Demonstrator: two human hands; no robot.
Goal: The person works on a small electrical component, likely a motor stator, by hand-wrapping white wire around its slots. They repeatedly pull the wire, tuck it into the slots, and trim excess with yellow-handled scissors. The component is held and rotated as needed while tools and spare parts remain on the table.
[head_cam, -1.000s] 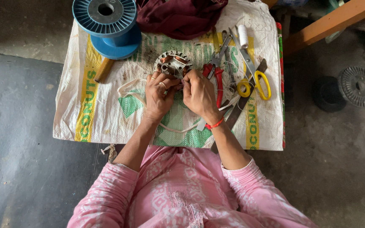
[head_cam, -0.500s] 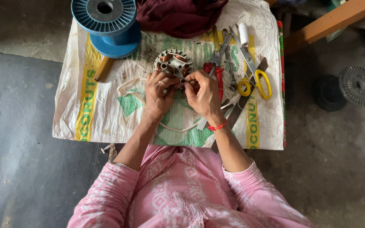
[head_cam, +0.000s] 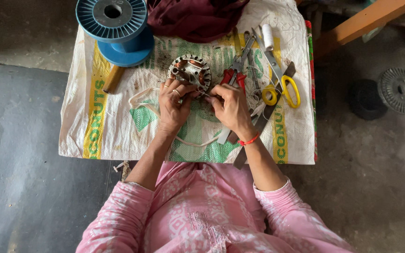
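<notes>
In the head view, the person sits in front of a low counter (head_cam: 118,140) covered with a white woven sack with green and yellow print. A round motor stator (head_cam: 190,71) with copper windings lies on the sack, just above both hands. The left hand (head_cam: 174,104) touches its lower edge, and the fingers are curled together on something thin there, probably a wire end. The right hand (head_cam: 230,108) is just beside it, with the fingertips pinched together on the same small thing; I cannot tell exactly what it is. A white cord (head_cam: 141,100) curves under the left hand.

To the right lie red-handled pliers (head_cam: 234,77), yellow-handled scissors (head_cam: 284,90) and some metal tools. A large blue spool (head_cam: 114,29) stands at the upper left, with a wooden handle (head_cam: 113,78) under it, and a dark red cloth (head_cam: 198,16) is at the top.

I judge the stator as heavy and stiff, so it is best held at the outer iron ring. The copper windings seem thin and easy to damage, so they need a gentle pinch.
</notes>
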